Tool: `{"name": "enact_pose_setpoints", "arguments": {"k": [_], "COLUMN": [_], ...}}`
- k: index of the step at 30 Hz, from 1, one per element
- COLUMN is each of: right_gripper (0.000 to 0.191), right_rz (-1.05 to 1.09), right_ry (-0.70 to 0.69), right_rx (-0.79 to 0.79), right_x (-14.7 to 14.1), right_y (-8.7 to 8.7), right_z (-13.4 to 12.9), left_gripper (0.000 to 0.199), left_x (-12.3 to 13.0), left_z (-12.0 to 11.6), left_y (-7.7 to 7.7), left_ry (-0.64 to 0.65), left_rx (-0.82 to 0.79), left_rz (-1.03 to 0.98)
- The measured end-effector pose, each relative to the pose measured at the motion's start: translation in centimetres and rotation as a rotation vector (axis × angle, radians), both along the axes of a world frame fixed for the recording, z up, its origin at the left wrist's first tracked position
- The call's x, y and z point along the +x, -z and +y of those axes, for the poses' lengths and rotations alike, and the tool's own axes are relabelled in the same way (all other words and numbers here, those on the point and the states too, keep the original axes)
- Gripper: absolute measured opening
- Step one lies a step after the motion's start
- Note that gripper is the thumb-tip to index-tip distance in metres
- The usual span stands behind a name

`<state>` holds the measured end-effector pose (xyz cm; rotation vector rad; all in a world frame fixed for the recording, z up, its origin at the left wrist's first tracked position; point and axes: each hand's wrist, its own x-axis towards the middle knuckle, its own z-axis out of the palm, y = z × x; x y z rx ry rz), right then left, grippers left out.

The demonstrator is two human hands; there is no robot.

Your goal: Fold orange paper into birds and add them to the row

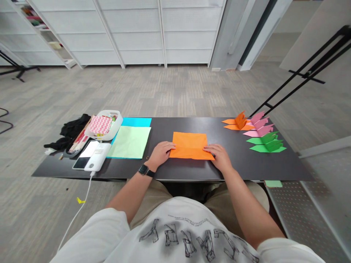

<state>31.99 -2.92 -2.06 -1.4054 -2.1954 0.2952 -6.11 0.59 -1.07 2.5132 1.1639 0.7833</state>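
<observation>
A sheet of orange paper (189, 144) lies in front of me on the dark table, with a crease running across it. My left hand (162, 152) grips its left edge, fingertips on top. On the other side, my right hand (219, 156) holds the right edge near the front corner, with the thumb largely hidden. Left of my left hand is a stack of light green paper (133, 140) over blue paper (137, 121). Folded paper birds stand at the right: orange ones (239, 122), pink ones (259, 125) and green ones (268, 142).
On the left of the table (164, 170) are a white basket (119, 122) with a pink zigzag-patterned item, a black cloth (74, 128), a phone (83, 157) and a white power bank (99, 157). A white cable (79, 210) hangs off the front edge. A black stand (296, 75) rises beyond the right end.
</observation>
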Motion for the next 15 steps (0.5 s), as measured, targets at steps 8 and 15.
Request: {"name": "enact_pose_setpoints", "arguments": {"k": [8,15], "right_gripper": [0.034,0.029], "right_rz": [0.064,0.042], "right_ry": [0.064,0.096], "right_rx": [0.002,0.031], "right_x": [-0.21,-0.19], "right_y": [0.09,0.28], "right_z": [-0.04,0.01], "left_gripper": [0.022,0.024], "left_x": [0.23,0.35], "left_z": [-0.1,-0.06], "left_y": [-0.18,-0.27], "left_ry": [-0.067,-0.135], "left_rx": [0.002,-0.011], "left_rz": [0.039,0.103]}}
